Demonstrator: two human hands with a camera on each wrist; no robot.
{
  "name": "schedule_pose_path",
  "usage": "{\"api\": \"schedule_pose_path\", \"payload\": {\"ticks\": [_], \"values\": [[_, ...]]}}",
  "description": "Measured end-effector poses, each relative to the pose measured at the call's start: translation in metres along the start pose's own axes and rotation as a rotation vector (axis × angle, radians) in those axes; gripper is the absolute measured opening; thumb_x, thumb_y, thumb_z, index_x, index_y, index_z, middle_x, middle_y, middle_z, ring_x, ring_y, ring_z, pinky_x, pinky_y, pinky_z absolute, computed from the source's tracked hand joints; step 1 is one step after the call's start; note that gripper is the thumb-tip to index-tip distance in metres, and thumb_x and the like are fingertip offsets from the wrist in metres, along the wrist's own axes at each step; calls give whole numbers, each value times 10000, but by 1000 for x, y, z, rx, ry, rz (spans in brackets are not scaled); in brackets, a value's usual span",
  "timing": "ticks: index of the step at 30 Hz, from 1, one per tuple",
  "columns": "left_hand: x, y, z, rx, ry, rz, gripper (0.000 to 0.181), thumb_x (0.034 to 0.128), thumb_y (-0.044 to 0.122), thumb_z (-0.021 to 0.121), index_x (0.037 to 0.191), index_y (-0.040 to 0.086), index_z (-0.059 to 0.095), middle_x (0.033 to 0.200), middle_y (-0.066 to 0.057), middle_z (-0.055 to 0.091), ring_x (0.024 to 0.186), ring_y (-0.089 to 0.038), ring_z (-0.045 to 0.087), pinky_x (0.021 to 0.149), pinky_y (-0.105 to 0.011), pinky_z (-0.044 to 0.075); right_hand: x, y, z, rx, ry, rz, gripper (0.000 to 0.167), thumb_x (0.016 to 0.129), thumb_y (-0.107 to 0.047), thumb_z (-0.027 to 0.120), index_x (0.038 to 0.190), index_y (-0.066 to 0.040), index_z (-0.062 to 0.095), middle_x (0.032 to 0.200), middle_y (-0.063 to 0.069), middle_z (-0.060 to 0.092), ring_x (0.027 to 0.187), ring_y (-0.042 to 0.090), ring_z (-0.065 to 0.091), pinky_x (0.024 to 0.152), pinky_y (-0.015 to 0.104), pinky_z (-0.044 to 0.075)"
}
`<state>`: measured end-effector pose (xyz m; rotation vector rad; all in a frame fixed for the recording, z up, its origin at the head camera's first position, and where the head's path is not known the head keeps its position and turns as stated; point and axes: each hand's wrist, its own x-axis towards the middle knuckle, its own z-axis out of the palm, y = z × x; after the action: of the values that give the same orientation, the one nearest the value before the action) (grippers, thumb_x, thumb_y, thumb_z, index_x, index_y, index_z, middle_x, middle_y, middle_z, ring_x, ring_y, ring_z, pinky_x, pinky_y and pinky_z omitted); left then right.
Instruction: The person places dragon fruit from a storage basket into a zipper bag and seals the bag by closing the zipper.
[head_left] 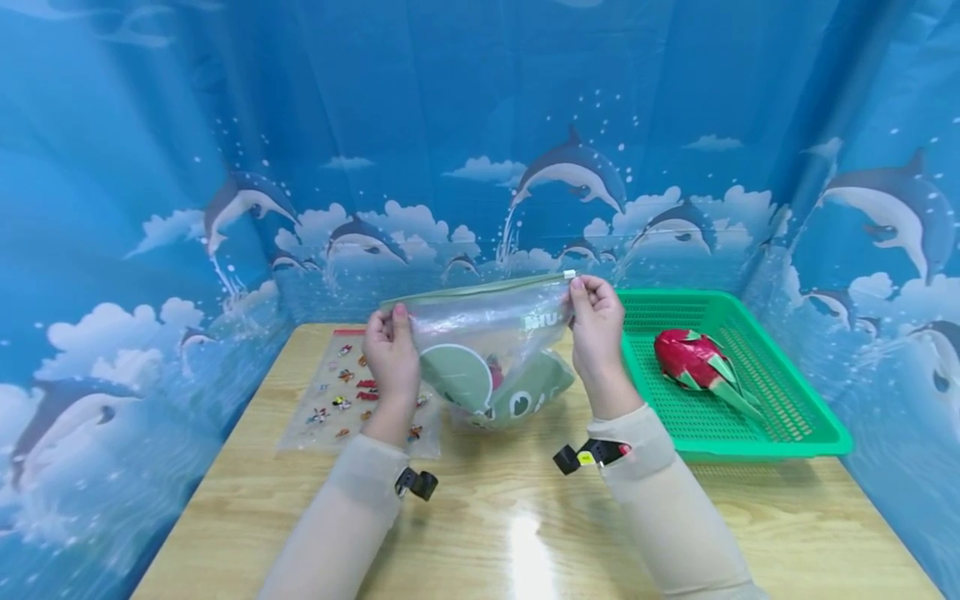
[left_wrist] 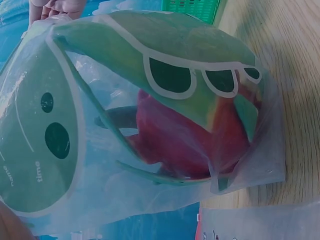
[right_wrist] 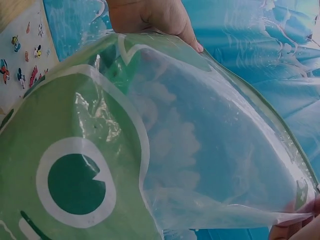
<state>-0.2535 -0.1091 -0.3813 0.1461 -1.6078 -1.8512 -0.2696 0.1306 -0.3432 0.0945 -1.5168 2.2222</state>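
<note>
A clear zip bag (head_left: 487, 317) with green cartoon prints is held up over the table by both hands. My left hand (head_left: 393, 358) pinches its upper left corner. At the upper right corner my right hand (head_left: 598, 333) pinches the bag, just below the white slider (head_left: 569, 274). Through the plastic, the left wrist view shows a dragon fruit (left_wrist: 172, 137), red with green leaf tips, low in the bag. The bag's bottom is at or near the tabletop. Whether the zip is fully closed cannot be seen.
A green plastic basket (head_left: 813, 400) stands at the right with another dragon fruit (head_left: 686, 358) in it. A flat clear bag with small cartoon prints (head_left: 318, 404) lies on the wooden table (head_left: 465, 525) at the left. Dolphin-patterned curtains (head_left: 465, 108) surround the table.
</note>
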Motion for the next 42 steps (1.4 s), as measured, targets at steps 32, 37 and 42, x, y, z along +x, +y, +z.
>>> {"api": "schedule_pose_path", "payload": {"ticks": [32,37,42], "values": [[-17,23,7,133,111,375,339,955,124,653,1275,58,563,1455,-4,434,1387,-155,338,1172,-366,234,-4,-6,9,-33,-1,19,186,1001,-151,614,1072,21,608,776,-36,646,698,78,597,520,177,418],[-25,38,20,205,-91,592,273,944,137,666,1195,39,622,1339,-52,562,1289,-227,438,1128,-438,283,-4,-6,11,-23,8,-10,115,997,-113,618,1022,-2,628,755,-35,649,675,75,597,502,175,400],[-32,55,36,240,-255,681,269,943,162,671,1182,42,643,1319,-96,586,1284,-254,453,1112,-452,296,-4,-4,13,-16,5,-28,89,993,-98,619,1010,-12,630,751,-35,653,668,73,598,498,167,406]]}}
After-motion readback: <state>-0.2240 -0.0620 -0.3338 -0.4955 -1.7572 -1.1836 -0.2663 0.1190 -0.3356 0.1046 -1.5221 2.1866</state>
